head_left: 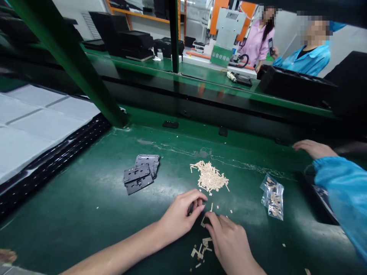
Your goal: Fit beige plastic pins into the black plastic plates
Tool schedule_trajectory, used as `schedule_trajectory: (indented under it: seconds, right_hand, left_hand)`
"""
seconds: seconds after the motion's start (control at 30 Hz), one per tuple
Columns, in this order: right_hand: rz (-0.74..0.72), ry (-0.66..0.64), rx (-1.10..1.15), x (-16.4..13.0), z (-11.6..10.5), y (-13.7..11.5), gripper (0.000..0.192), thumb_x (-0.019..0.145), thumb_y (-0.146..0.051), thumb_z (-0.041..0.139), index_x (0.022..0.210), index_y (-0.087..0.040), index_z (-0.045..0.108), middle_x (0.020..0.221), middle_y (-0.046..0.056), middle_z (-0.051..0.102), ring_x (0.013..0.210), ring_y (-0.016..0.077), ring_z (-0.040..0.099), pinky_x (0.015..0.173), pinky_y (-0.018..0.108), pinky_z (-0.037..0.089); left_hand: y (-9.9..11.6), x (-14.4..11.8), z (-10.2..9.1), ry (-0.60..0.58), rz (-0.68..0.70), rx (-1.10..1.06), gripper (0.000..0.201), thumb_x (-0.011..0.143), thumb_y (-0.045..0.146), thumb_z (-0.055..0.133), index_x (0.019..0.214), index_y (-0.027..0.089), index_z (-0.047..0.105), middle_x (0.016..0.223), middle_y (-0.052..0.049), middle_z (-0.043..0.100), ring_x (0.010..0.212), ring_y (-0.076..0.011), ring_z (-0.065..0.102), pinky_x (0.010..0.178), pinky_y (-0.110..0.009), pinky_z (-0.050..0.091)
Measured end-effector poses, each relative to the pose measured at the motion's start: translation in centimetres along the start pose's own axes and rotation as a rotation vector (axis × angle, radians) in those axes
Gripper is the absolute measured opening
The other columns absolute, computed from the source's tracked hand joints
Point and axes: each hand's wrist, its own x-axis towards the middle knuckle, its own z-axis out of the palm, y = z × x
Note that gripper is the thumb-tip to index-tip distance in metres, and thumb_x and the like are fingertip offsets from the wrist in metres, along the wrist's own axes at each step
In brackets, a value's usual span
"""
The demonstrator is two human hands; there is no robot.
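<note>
Right hand [229, 240] resting on green bench [86, 214], fingers curled, pinching one tan strip [203, 221]. Left hand [180, 214] closing thumb to fingertips on something small; cannot tell what. Loose strips [200, 250] lying just below hands, roughly ten. Strip pile [210, 177] sitting beyond hands, too many to count. Grey plates [141, 172] stacking left, about four. Two bags [273, 196] lying right. Co-worker's hand [312, 148] reaching far right.

Bare counter [86, 214] lies open at nine o'clock of the hands [200, 221] — beyond sits a stack of grey plates [141, 172]. At twelve, a heap of tan strips [210, 177]; at two, plastic bags [273, 196] — a co-worker's blue sleeve [341, 191] blocks three.
</note>
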Motion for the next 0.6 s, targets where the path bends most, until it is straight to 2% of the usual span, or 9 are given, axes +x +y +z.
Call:
schedule_trajectory:
  seconds: [0.1, 0.23, 0.37, 0.43, 0.6]
  right_hand:
    - [-0.049, -0.033, -0.024, 0.2, -0.1, 0.2, 0.026, 0.075, 0.0, 0.046, 0.094, -0.016, 0.053, 0.063, 0.002, 0.062, 0.056, 0.0181, 0.061, 0.046, 0.024, 0.033]
    - [0.005, -0.191, 0.031, 0.4, -0.3, 0.4, 0.016, 0.075, -0.003, 0.049, 0.077, -0.018, 0.052, 0.06, 0.001, 0.061, 0.053, 0.016, 0.059, 0.046, 0.024, 0.032]
    - [0.047, -0.271, 0.095, 0.4, -0.6, 0.7, 0.013, 0.079, -0.007, 0.045, 0.08, -0.018, 0.051, 0.063, 0.002, 0.061, 0.056, 0.0173, 0.061, 0.049, 0.025, 0.033]
    - [0.076, -0.236, 0.167, 0.4, -0.7, 0.9, 0.013, 0.082, -0.009, 0.042, 0.081, -0.019, 0.051, 0.063, 0.0, 0.06, 0.056, 0.0163, 0.06, 0.05, 0.024, 0.033]
    - [0.247, -0.011, 0.392, 0.6, -1.2, 1.7, 0.014, 0.089, -0.023, 0.04, 0.081, -0.021, 0.051, 0.054, -0.005, 0.049, 0.048, 0.0121, 0.049, 0.051, 0.022, 0.032]
  left_hand:
    - [0.0, 0.1, 0.0, -0.005, -0.009, -0.005, 0.018, 0.083, 0.013, 0.044, 0.095, 0.017, 0.058, 0.074, -0.001, 0.053, 0.06, -0.0113, 0.048, 0.052, -0.021, 0.037]
    - [0.0, 0.0, 0.1, -0.01, -0.03, 0.001, 0.018, 0.083, 0.013, 0.045, 0.095, 0.017, 0.058, 0.075, 0.0, 0.053, 0.06, -0.0104, 0.047, 0.052, -0.021, 0.036]
    - [0.0, -0.1, 0.0, -0.019, -0.045, 0.018, 0.017, 0.084, 0.014, 0.045, 0.095, 0.017, 0.057, 0.074, 0.0, 0.054, 0.058, -0.0097, 0.045, 0.052, -0.02, 0.036]
    - [0.1, 0.0, 0.0, -0.024, -0.047, 0.025, 0.017, 0.083, 0.014, 0.045, 0.095, 0.017, 0.057, 0.074, 0.0, 0.054, 0.058, -0.0097, 0.045, 0.052, -0.02, 0.036]
    - [0.6, -0.1, 0.0, -0.095, 0.001, 0.029, 0.01, 0.082, 0.017, 0.05, 0.089, 0.016, 0.057, 0.069, 0.001, 0.052, 0.059, -0.0104, 0.046, 0.053, -0.02, 0.036]
